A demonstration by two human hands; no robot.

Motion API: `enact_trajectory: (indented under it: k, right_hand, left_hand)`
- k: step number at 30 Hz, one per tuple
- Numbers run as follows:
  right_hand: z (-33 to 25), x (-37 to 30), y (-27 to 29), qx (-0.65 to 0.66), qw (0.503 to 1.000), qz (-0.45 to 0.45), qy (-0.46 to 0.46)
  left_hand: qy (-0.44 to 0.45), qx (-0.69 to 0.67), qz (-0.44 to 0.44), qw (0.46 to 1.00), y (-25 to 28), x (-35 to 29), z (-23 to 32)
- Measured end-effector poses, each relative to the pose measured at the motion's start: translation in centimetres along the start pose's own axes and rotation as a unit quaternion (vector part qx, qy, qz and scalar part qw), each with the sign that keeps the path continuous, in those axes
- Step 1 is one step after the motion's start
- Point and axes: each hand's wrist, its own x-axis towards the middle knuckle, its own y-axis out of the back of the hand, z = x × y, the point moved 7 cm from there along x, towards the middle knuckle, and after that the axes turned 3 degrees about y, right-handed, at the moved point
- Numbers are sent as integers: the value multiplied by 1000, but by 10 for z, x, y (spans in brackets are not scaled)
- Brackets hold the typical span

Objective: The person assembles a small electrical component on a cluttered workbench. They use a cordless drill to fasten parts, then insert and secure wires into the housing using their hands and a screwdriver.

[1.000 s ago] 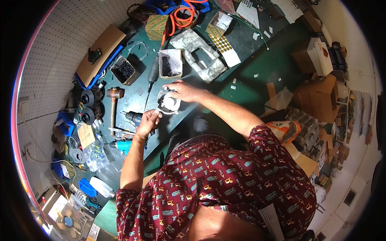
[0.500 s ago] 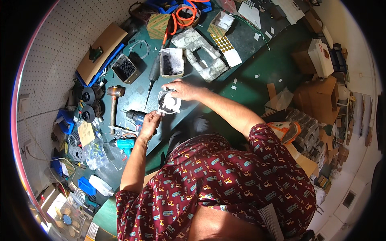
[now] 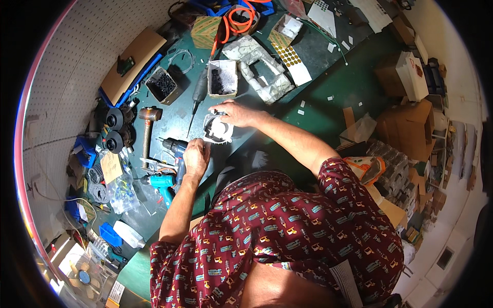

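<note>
A white and dark round housing [image 3: 218, 129] rests over the bench near its front edge. My right hand [image 3: 233, 114] grips its far rim, with thumb and fingers closed on it. Just left of the housing is my left hand [image 3: 196, 159], its fingers curled in and whatever they hold hidden. That hand lies against a dark blue cordless drill [image 3: 176, 146], apart from the housing. A teal power drill [image 3: 160, 181] lies nearer my left forearm. Beyond the housing a long dark electric screwdriver [image 3: 199, 90] points toward me.
A hammer [image 3: 149, 120] lies left of the drills. An open box of dark screws [image 3: 222, 79] and another small box [image 3: 162, 86] stand farther back. A wrapped foam frame [image 3: 262, 72] and a sticker sheet [image 3: 295, 64] lie at the bench's right edge. Cardboard boxes [image 3: 408, 128] crowd the right side.
My left hand has drawn off the housing's near edge and turned, with its back now upward beside the blue drill. The right hand keeps its grip on the housing.
</note>
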Motion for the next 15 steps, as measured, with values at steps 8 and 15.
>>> enact_trajectory:
  k: [8,15]
  right_hand:
    - [3,-4,2,13,998,62,13]
    - [2,0,-2,-1,1000,30,8]
  left_hand:
    - [168,-463,-192,849,-45,-3,-35]
    - [325,-680,-349,557,-57,-20,-38]
